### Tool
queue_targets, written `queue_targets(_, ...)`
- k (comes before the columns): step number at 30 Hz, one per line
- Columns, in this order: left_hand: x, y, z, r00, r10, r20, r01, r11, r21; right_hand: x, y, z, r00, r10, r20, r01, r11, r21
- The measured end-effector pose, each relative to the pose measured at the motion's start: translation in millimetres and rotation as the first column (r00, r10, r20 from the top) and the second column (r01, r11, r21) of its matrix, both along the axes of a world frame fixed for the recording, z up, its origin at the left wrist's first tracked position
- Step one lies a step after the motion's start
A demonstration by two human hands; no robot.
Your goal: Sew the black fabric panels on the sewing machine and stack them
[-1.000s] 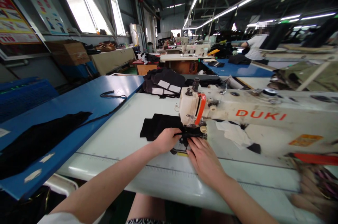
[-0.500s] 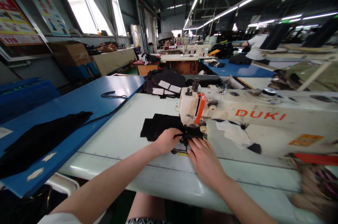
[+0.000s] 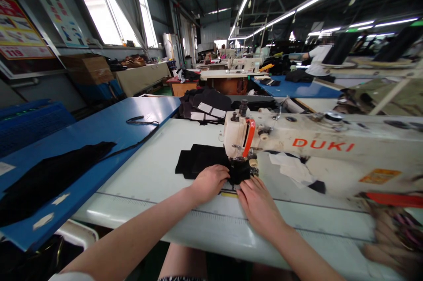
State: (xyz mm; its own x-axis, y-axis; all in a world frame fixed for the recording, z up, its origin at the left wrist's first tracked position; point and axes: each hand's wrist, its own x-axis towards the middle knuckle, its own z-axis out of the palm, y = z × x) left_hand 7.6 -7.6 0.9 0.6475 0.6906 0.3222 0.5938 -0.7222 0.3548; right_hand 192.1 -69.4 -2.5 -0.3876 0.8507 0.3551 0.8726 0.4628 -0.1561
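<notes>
The black cloth [image 3: 206, 157] has spread flatter along its near edge; left hand [image 3: 209, 182], fingers bent, rests there, any pinch hidden; right hand [image 3: 259, 200], fingers extended, touches near its right end. Long axis left-to-right, it lies ahead of both, reaching under the sewing machine [image 3: 236, 137].

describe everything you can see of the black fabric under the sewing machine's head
The black fabric looks matte and woven, with a stepped left edge suggesting overlapping layers or a fold; which one is unclear. It lies mostly flat on the pale tabletop, its right part running under the head of the sewing machine. Along its near edge, the fingertips of both hands, left and right, appear to touch it. Any stitching is too dark to make out.
</notes>
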Motion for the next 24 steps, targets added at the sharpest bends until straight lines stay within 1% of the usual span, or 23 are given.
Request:
queue_targets(3, -1.3, -0.3, -2.0, 0.995, -0.03, -0.09, 0.037, 0.996, 0.085, 15.3, -3.2, -1.1, 0.999, 0.016, -0.049, -0.012, 0.997, 0.08)
queue_targets(6, -2.1, 1.5, -4.9, 0.986, -0.058, -0.156, 0.083, 0.984, 0.158, 30.1, -4.4, 2.6, 0.991, -0.002, -0.135, 0.028, 0.982, 0.187)
queue_targets(7, -2.3, 2.4, -6.0, 0.982, -0.07, -0.175, 0.102, 0.979, 0.179, 32.4, -3.9, 4.8, 0.987, -0.003, -0.159, 0.037, 0.977, 0.209)
queue_targets(9, -2.6, 4.1, -7.8, 0.973, -0.099, -0.209, 0.144, 0.966, 0.213, 31.6, -1.2, 8.8, 0.985, 0.025, -0.171, 0.014, 0.974, 0.225)
queue_targets(11, -2.8, 5.4, -9.1, 0.965, -0.122, -0.231, 0.176, 0.956, 0.233, 24.9, 2.8, 10.3, 0.989, 0.072, -0.128, -0.046, 0.979, 0.201)
queue_targets(14, -3.7, 5.5, -10.3, 0.963, -0.125, -0.24, 0.186, 0.95, 0.25, 13.0, 8.4, 6.4, 0.995, 0.099, -0.032, -0.096, 0.991, 0.097)
queue_targets(17, -5.9, 3.9, -11.5, 0.965, -0.127, -0.228, 0.183, 0.952, 0.246, 7.7, 10.7, 0.0, 0.997, 0.074, 0.014, -0.075, 0.997, 0.028)
queue_targets(24, -9.5, 1.1, -11.7, 0.974, -0.121, -0.191, 0.163, 0.962, 0.219, 8.5, 10.3, -2.5, 0.999, 0.047, 0.01, -0.047, 0.999, 0.013)
